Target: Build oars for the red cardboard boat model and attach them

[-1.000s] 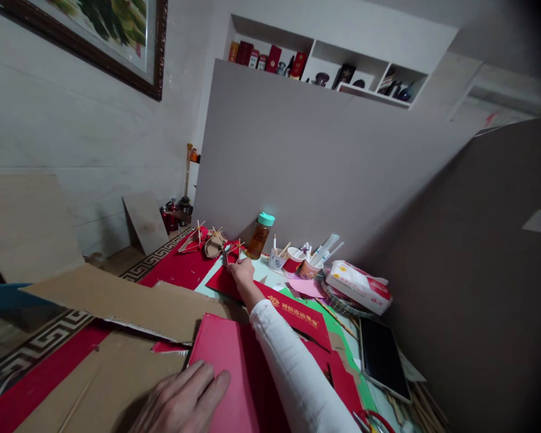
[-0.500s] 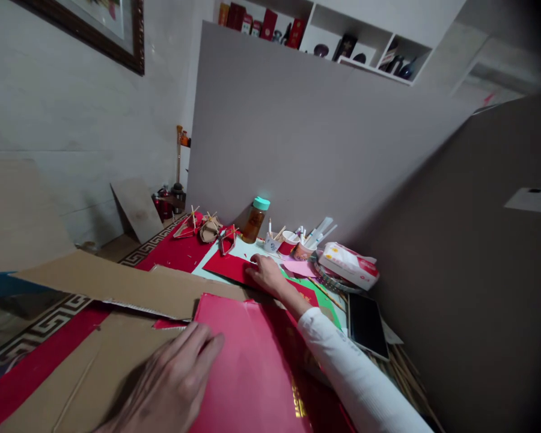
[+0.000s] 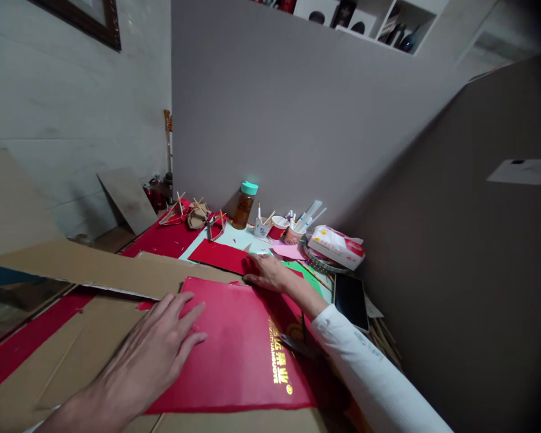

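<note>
A red cardboard sheet (image 3: pixel 234 343) with gold lettering lies in front of me. My left hand (image 3: pixel 162 337) rests at its left edge, fingers spread and holding nothing. Farther off, my right hand (image 3: pixel 268 273) has its fingers and thumb bent about the right end of a red card strip (image 3: pixel 220 257); the contact is partly hidden. Beneath my right forearm, what looks like a pair of scissors (image 3: pixel 295 346) lies on the red sheet, partly covered. Brown cardboard (image 3: pixel 94 270) stretches to the left, and more lies under the sheet.
At the back stand a bottle with a turquoise lid (image 3: pixel 243 207) and cups of pens and sticks (image 3: pixel 278 228). Small stick-and-card models (image 3: pixel 198 214) are at the back left. To the right are a tissue pack (image 3: pixel 336 246) and a dark tablet or phone (image 3: pixel 350 300). Grey panels enclose the back and right.
My left hand has shifted left and opened its fingers. The red sheet now lies flatter, showing its lettering. My right hand stays at the strip, its fingers closer in. The view has tilted down.
</note>
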Tool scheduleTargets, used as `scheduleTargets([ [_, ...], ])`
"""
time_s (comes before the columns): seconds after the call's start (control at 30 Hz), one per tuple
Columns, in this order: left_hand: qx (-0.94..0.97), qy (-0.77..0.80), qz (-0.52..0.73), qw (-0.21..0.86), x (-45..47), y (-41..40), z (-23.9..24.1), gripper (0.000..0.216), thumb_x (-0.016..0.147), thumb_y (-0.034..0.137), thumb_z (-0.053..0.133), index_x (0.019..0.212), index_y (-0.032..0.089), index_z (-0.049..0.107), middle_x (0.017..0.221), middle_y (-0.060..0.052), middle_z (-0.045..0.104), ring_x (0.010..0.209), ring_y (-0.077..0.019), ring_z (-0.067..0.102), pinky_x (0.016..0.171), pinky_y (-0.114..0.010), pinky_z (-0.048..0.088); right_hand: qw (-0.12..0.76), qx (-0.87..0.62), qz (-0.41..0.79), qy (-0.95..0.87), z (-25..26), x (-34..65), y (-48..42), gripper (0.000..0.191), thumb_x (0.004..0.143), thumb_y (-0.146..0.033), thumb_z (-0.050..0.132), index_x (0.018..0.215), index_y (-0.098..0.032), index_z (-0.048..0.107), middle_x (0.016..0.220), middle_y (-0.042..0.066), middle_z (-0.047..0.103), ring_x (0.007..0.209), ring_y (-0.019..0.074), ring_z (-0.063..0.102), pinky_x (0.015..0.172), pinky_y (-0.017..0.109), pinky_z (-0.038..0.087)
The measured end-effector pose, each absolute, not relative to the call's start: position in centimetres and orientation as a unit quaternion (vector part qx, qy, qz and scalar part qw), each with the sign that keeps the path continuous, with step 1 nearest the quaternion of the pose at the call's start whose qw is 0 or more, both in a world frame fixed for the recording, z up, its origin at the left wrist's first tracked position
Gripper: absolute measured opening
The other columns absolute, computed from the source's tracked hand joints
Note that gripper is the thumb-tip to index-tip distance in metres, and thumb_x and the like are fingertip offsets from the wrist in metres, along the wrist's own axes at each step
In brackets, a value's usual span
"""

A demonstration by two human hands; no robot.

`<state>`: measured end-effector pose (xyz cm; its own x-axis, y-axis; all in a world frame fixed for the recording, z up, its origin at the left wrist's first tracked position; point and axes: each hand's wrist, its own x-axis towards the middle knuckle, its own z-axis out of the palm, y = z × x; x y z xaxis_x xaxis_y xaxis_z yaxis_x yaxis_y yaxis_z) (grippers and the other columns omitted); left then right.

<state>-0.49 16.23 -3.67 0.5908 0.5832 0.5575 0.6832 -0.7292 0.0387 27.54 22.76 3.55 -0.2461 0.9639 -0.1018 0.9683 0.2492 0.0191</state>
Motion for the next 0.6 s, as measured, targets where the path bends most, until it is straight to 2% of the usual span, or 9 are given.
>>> scheduleTargets([
  [0.2,-0.888,-0.342,-0.301,0.069,-0.7,16.6,-3.4,0.031,0.1,0.028,0.051,0.121,0.013,0.069,0.117,-0.019,0.07,0.101,-0.0356,0.068,0.081,-0.052,0.061,0.089,0.581,0.059,0.807,3.9,27.3,20.3,0.022,0.101,-0.032,0.065,0.113,-0.013,0.068,0.108,0.008,0.071,0.092,0.02,0.071,0.083,0.039,0.06],
  [0.3,-0.887,-0.336,-0.312,0.061,-0.7,16.8,-3.5,0.03,0.1,0.028,0.052,0.12,0.014,0.069,0.115,-0.017,0.07,0.099,-0.0353,0.068,0.082,-0.052,0.059,0.072,0.573,0.114,0.809,4.9,28.1,19.4,0.021,0.101,-0.028,0.065,0.115,-0.013,0.067,0.105,0.006,0.071,0.091,0.0198,0.071,0.083,0.039,0.06],
  [0.4,-0.877,-0.335,-0.34,0.05,-0.6,16.8,-3.1,0.025,0.101,0.028,0.051,0.115,0.017,0.069,0.113,-0.013,0.071,0.099,-0.0302,0.068,0.084,-0.044,0.056,0.036,0.566,0.17,0.806,6.5,28.7,17.8,0.02,0.105,-0.018,0.054,0.121,-0.012,0.064,0.104,0.008,0.073,0.096,0.0231,0.071,0.084,0.041,0.059],
  [0.5,-0.844,-0.361,-0.396,0.042,-0.9,16.5,-1.4,0.017,0.103,0.026,0.05,0.106,0.019,0.066,0.102,-0.007,0.071,0.092,-0.0227,0.069,0.085,-0.034,0.052,0.008,0.536,0.204,0.819,7.1,28.3,14.6,0.031,0.107,-0.009,0.038,0.126,-0.007,0.063,0.107,0.015,0.075,0.099,0.0281,0.071,0.081,0.042,0.057],
  [0.6,-0.78,-0.427,-0.454,0.048,-1.8,16.1,0.8,0.013,0.102,0.024,0.05,0.097,0.02,0.061,0.09,-0.004,0.067,0.078,-0.0199,0.065,0.074,-0.031,0.046,-0.005,0.488,0.214,0.846,6.0,26.8,10.2,0.033,0.104,-0.005,0.039,0.129,-0.003,0.061,0.114,0.018,0.075,0.099,0.0299,0.07,0.078,0.042,0.056],
])
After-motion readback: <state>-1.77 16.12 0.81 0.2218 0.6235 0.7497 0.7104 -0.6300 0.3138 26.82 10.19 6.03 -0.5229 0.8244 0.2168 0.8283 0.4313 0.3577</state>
